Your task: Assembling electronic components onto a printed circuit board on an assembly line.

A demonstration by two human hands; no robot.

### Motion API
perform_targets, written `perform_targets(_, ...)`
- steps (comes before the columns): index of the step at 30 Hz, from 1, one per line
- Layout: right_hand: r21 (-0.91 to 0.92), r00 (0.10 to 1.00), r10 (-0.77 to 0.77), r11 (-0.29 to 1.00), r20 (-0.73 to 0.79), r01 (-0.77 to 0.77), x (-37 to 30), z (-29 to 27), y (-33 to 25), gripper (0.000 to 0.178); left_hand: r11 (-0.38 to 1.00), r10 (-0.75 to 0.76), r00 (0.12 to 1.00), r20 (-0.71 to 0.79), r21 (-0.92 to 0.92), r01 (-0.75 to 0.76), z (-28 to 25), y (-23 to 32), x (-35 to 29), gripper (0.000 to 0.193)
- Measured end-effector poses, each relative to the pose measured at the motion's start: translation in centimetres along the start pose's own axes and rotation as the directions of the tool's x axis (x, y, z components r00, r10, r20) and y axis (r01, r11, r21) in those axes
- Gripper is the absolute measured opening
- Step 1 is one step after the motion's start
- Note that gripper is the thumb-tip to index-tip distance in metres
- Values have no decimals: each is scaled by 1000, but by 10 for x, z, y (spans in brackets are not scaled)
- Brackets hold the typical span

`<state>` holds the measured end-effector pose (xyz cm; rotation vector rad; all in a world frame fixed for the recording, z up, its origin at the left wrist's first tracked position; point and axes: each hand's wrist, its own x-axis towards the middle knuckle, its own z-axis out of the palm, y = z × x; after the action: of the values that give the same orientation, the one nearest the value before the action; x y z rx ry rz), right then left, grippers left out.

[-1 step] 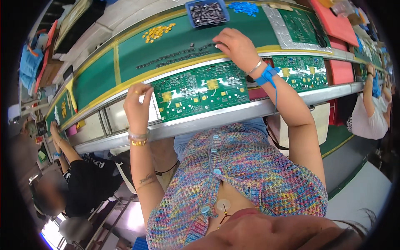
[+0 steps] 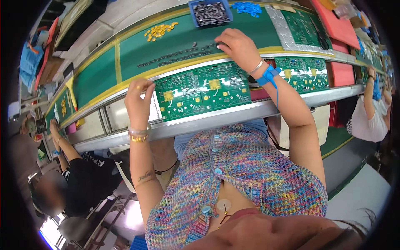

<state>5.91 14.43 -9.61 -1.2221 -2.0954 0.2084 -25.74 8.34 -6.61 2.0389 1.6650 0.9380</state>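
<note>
My right hand [image 2: 238, 46] reaches over the green work surface, its thumb and forefinger bent together at the right end of the rows of small dark electronic components [image 2: 179, 56]. Whatever lies between those fingertips is too small to make out. At the left end of a green circuit board panel [image 2: 189, 100], my left hand [image 2: 139, 102] is curled with thumb and forefinger close together. Anything in that pinch cannot be made out. The panel rests flat on the rail track, carrying yellow square parts and white wires. A blue strap circles my right wrist.
A blue bin [image 2: 210, 13] of dark components stands at the back, between yellow pieces [image 2: 160, 31] and blue pieces [image 2: 246, 9]. Another circuit board [image 2: 302, 74] lies rightward along the metal rail [image 2: 200, 121]. Co-workers sit at both sides; one's hand [image 2: 54, 128] is at left.
</note>
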Motion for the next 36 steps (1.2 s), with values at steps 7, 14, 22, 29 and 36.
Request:
perform_targets(7,-110,998,-58,992,0,58,-3,2,2,10,989,101,995,-4,107,-100,21,-3,28,12)
perform_targets(14,-175,998,-59,983,4,59,-4,-2,1,10,961,152,988,33,228,-155,30,-3,35,12)
perform_targets(22,-155,997,-81,985,6,81,-6,-6,-3,9,946,148,989,7,292,-144,33,-7,34,11)
perform_targets(29,-73,993,-58,995,101,66,-53,-32,-36,14,943,161,987,0,296,-154,33,-5,34,11)
perform_targets(36,-81,989,-51,995,136,63,-60,-23,-30,15,986,108,994,-33,132,-103,20,11,18,11)
